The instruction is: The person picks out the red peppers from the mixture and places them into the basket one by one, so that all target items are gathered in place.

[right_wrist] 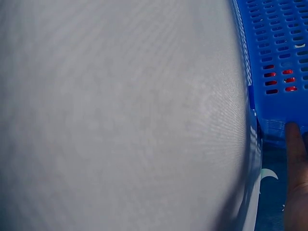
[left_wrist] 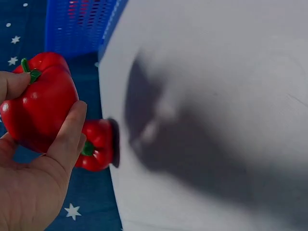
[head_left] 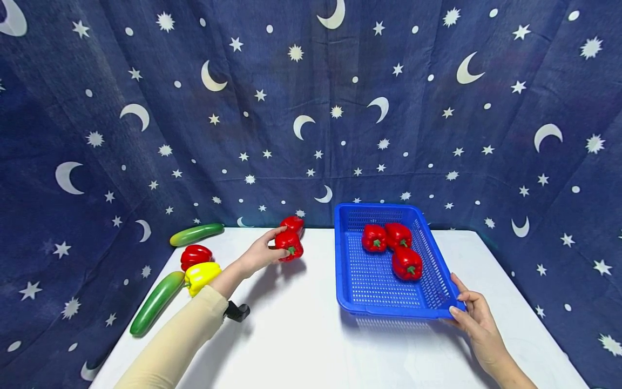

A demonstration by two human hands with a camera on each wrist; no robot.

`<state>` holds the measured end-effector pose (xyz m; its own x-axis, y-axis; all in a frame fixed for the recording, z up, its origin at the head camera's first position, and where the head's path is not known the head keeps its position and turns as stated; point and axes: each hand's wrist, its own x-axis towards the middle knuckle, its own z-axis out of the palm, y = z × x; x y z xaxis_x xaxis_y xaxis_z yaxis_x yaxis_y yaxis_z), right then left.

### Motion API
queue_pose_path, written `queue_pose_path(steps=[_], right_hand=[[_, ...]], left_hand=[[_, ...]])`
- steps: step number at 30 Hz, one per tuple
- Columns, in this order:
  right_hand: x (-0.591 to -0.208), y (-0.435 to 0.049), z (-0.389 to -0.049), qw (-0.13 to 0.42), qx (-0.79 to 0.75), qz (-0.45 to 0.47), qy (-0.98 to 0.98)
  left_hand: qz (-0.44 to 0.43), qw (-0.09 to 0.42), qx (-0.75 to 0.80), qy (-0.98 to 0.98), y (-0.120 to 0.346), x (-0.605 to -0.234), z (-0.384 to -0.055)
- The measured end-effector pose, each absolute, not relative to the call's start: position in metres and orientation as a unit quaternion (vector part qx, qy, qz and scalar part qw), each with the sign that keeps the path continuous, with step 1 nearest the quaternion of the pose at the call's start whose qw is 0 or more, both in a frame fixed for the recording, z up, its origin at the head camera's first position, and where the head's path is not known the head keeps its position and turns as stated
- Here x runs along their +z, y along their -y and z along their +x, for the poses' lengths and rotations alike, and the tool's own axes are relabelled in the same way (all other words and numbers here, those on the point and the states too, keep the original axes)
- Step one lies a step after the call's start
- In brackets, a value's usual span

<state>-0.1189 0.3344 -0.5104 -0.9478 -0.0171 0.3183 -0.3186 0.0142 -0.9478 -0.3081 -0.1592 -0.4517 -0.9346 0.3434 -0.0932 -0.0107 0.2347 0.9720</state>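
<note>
- With left hand [head_left: 261,253], gripping a red bell pepper [head_left: 289,244] over the worktop [head_left: 311,340], left of the blue basket [head_left: 389,312].
- From the left wrist, showing a fingertip [left_wrist: 20,84] at the green stem [left_wrist: 34,75], plus the stem end of a second red pepper [head_left: 293,222], hidden in the head view behind the held one.
- With right hand [head_left: 478,324], holding the basket's near right corner.
- From the right wrist, showing red bits through the slotted wall [right_wrist: 279,103].
- Inside the basket, clustered: three red bell peppers [head_left: 399,236].
- At left, in head view alone: cucumbers [head_left: 196,234], another red pepper [head_left: 196,256], a yellow bell pepper [head_left: 203,275].
</note>
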Motion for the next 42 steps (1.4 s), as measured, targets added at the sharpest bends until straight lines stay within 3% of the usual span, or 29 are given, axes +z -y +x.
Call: queue_pose_path(steps=[42], right_hand=[[-0.51,-0.335,-0.119,0.103,0.675,0.107,0.723]], left_hand=[[0.219,0.145,0.6,-0.756,0.09,-0.391,-0.299]])
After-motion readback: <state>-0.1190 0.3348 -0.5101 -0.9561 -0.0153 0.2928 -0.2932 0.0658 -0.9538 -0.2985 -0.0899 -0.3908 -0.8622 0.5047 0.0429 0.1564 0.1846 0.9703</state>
